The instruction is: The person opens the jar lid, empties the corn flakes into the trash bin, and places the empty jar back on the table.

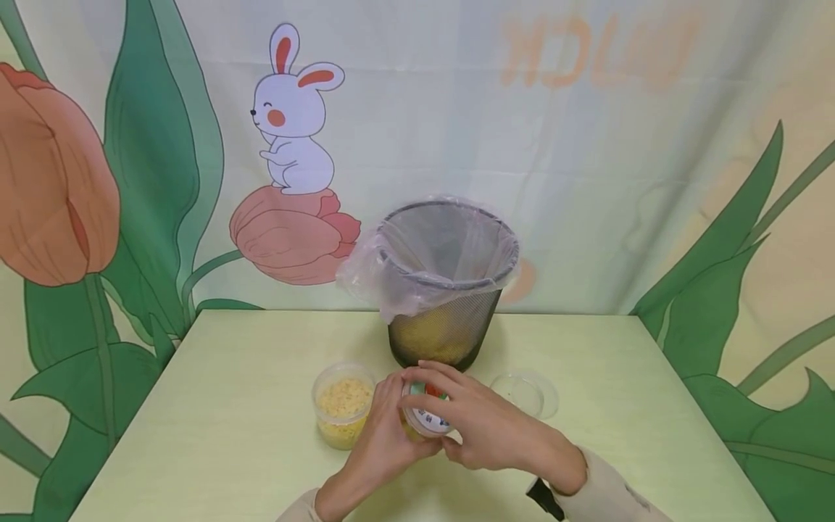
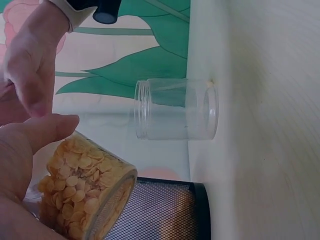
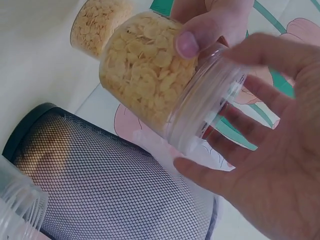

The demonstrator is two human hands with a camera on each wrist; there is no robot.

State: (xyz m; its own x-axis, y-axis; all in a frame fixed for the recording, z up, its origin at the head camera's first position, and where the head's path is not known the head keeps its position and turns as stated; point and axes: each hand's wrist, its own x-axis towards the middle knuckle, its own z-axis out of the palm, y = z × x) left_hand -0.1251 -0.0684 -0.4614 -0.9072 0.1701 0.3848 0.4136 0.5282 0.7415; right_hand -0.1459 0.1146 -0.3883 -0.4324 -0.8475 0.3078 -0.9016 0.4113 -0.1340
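My left hand (image 1: 391,428) grips a clear plastic jar (image 3: 147,70) filled with pale yellow flakes, its thumb along the side near the neck. The jar is tilted above the table. My right hand (image 3: 285,130) curves its spread fingers round the clear rim of the jar's lid (image 1: 429,417), which carries a printed label in red, green and blue. To the left of the hands stands a second clear jar of flakes (image 1: 343,406). A transparent jar with nothing inside (image 2: 175,110) stands upright on the right.
Behind the hands a black mesh bin (image 1: 450,333) stands on the table, lined with a thin pinkish plastic bag (image 1: 404,290). Something yellowish shows through its mesh low down. The pale table (image 1: 248,377) ends at a printed curtain (image 1: 574,181).
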